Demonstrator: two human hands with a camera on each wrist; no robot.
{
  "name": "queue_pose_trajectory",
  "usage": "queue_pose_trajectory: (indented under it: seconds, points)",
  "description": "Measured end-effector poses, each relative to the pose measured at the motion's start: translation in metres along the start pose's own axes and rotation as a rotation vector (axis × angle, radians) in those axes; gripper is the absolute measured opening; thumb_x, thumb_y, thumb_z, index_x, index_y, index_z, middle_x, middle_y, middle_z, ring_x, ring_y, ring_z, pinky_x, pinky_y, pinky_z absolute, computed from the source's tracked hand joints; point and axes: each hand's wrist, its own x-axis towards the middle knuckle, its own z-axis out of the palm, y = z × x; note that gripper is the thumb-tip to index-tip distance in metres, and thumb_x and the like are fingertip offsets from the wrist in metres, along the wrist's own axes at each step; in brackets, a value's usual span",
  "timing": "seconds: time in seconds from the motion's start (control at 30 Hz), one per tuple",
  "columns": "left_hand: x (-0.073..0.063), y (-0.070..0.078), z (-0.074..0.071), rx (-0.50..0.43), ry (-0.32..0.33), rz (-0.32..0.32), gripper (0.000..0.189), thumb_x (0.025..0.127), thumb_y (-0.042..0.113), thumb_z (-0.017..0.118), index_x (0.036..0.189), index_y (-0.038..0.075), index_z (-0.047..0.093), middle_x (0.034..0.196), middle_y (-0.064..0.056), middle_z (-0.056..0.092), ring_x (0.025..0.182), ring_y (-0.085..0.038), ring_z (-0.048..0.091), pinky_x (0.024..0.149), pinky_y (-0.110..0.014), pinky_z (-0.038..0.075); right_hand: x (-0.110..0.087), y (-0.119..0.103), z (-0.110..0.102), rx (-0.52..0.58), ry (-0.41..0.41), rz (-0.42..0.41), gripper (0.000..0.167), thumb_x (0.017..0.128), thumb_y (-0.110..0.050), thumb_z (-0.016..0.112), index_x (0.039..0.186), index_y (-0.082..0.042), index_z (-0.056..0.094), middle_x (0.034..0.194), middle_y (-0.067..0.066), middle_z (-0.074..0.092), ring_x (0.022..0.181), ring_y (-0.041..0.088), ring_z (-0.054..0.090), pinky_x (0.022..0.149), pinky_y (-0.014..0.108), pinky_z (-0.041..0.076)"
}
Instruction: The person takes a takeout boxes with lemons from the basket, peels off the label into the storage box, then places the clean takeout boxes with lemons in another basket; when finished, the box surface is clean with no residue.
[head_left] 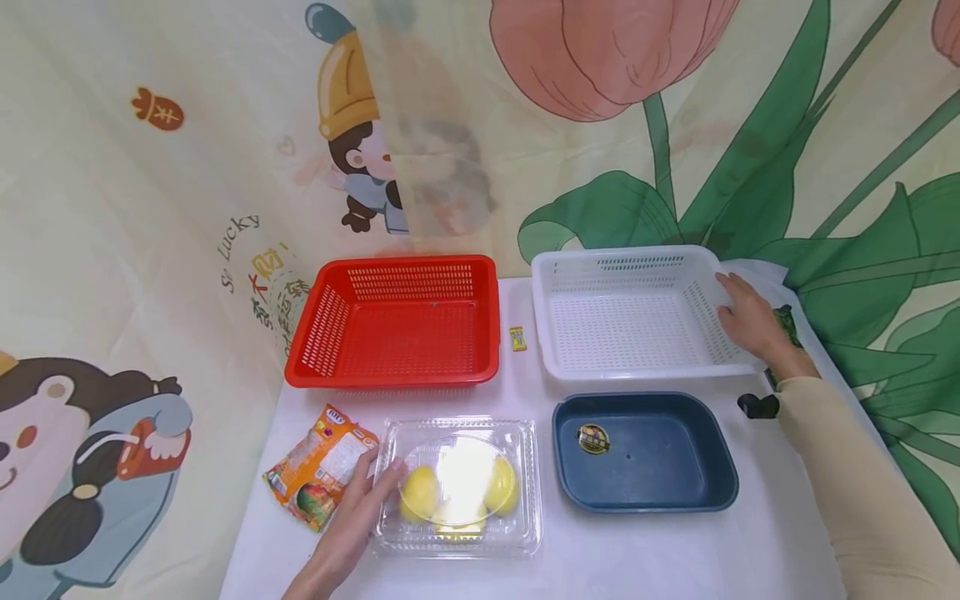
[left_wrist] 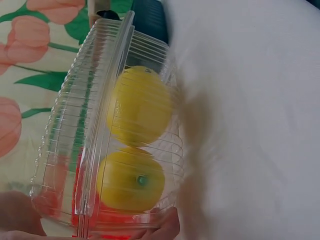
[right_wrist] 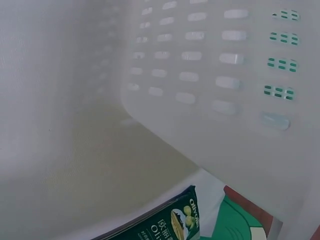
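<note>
A clear plastic clamshell box [head_left: 465, 546] with yellow fruits [head_left: 501, 485] inside lies at the front of the table. My left hand [head_left: 360, 508] grips its left side. In the left wrist view, the fingers [left_wrist: 167, 227] are low on the box and two yellow fruits show through the ribbed wall. At the back right, my right hand [head_left: 753, 321] holds the right rim of a white perforated basket [head_left: 622, 371], with fingertips at the rim. The right wrist view shows the basket's slotted wall [right_wrist: 210, 120] close up, and that hand is out of sight there.
A red basket [head_left: 393, 382] stands back left, a small yellow packet [head_left: 518, 338] beside it. An orange snack bag [head_left: 322, 467] lies by my left hand. A blue tray [head_left: 637, 492] sits before the white basket. A green packet [right_wrist: 170, 222] and a black object [head_left: 759, 407] lie at right.
</note>
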Motion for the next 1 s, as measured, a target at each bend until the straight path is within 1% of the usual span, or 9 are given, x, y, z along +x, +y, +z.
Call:
queue_pose_trajectory:
  seconds: [0.13, 0.27, 0.33, 0.5, 0.57, 0.67, 0.77, 0.87, 1.0]
  points:
    - [-0.004, 0.015, -0.003, -0.005, -0.015, -0.006, 0.081, 0.099, 0.062, 0.051, 0.158, 0.016, 0.021, 0.157, -0.023, 0.04, 0.144, -0.048, 0.038, 0.109, -0.066, 0.041, 0.002, 0.0, -0.004, -0.007, -0.004, -0.009, 0.059, 0.106, -0.005, 0.037, 0.16, 0.003, 0.013, 0.163, 0.036, 0.009, 0.144, 0.061, 0.019, 0.112, 0.076, 0.02]
    - [-0.009, 0.033, -0.006, 0.004, -0.029, 0.0, 0.077, 0.098, 0.061, 0.053, 0.156, 0.018, 0.025, 0.155, -0.019, 0.044, 0.143, -0.044, 0.041, 0.106, -0.066, 0.043, 0.005, -0.002, -0.009, -0.014, -0.036, 0.002, 0.058, 0.105, -0.004, 0.036, 0.159, 0.005, 0.014, 0.162, 0.037, 0.013, 0.141, 0.062, 0.025, 0.112, 0.076, 0.023]
    - [-0.012, 0.043, -0.007, -0.003, -0.044, 0.008, 0.074, 0.098, 0.06, 0.053, 0.155, 0.021, 0.027, 0.15, -0.017, 0.05, 0.14, -0.043, 0.044, 0.102, -0.062, 0.046, 0.006, -0.004, -0.012, -0.022, -0.056, 0.009, 0.058, 0.105, -0.003, 0.036, 0.158, 0.006, 0.015, 0.161, 0.038, 0.015, 0.141, 0.062, 0.026, 0.112, 0.075, 0.024]
    - [-0.016, 0.07, -0.008, -0.023, -0.1, 0.034, 0.065, 0.099, 0.056, 0.054, 0.152, 0.025, 0.031, 0.147, -0.016, 0.051, 0.134, -0.042, 0.048, 0.093, -0.053, 0.053, 0.006, -0.007, -0.017, -0.041, -0.103, 0.023, 0.059, 0.105, -0.004, 0.036, 0.158, 0.006, 0.014, 0.158, 0.039, 0.019, 0.137, 0.061, 0.033, 0.11, 0.074, 0.03]
    - [-0.016, 0.083, -0.007, -0.025, -0.128, 0.051, 0.064, 0.099, 0.056, 0.055, 0.151, 0.027, 0.032, 0.147, -0.016, 0.049, 0.134, -0.041, 0.047, 0.092, -0.053, 0.054, 0.006, -0.008, -0.02, -0.047, -0.116, 0.022, 0.058, 0.105, -0.004, 0.035, 0.158, 0.007, 0.015, 0.157, 0.04, 0.021, 0.134, 0.061, 0.036, 0.108, 0.074, 0.033]
    - [-0.013, 0.104, -0.003, -0.041, -0.18, 0.081, 0.065, 0.098, 0.055, 0.056, 0.151, 0.028, 0.031, 0.15, -0.014, 0.043, 0.137, -0.04, 0.043, 0.095, -0.054, 0.054, 0.005, -0.009, -0.024, -0.036, -0.136, 0.034, 0.058, 0.104, -0.006, 0.035, 0.158, 0.007, 0.015, 0.156, 0.041, 0.022, 0.131, 0.059, 0.039, 0.105, 0.073, 0.037]
    - [-0.007, 0.125, 0.005, -0.056, -0.225, 0.124, 0.067, 0.098, 0.055, 0.057, 0.152, 0.025, 0.03, 0.152, -0.011, 0.04, 0.139, -0.039, 0.041, 0.099, -0.053, 0.053, 0.006, -0.008, -0.027, -0.022, -0.165, 0.059, 0.059, 0.105, -0.008, 0.035, 0.158, 0.006, 0.015, 0.154, 0.042, 0.024, 0.124, 0.056, 0.044, 0.1, 0.07, 0.043]
    - [0.002, 0.142, 0.017, -0.077, -0.258, 0.164, 0.068, 0.098, 0.052, 0.06, 0.151, 0.023, 0.029, 0.152, -0.009, 0.04, 0.14, -0.036, 0.043, 0.102, -0.05, 0.053, 0.006, -0.008, -0.029, -0.014, -0.193, 0.077, 0.06, 0.105, -0.009, 0.035, 0.159, 0.005, 0.014, 0.154, 0.043, 0.023, 0.119, 0.054, 0.046, 0.096, 0.066, 0.045]
    - [0.018, 0.164, 0.035, -0.109, -0.292, 0.191, 0.071, 0.095, 0.052, 0.064, 0.15, 0.025, 0.029, 0.149, -0.006, 0.042, 0.136, -0.031, 0.047, 0.103, -0.047, 0.054, 0.007, -0.009, -0.029, -0.011, -0.201, 0.076, 0.06, 0.104, -0.007, 0.036, 0.158, 0.006, 0.014, 0.155, 0.043, 0.022, 0.12, 0.053, 0.045, 0.098, 0.065, 0.044]
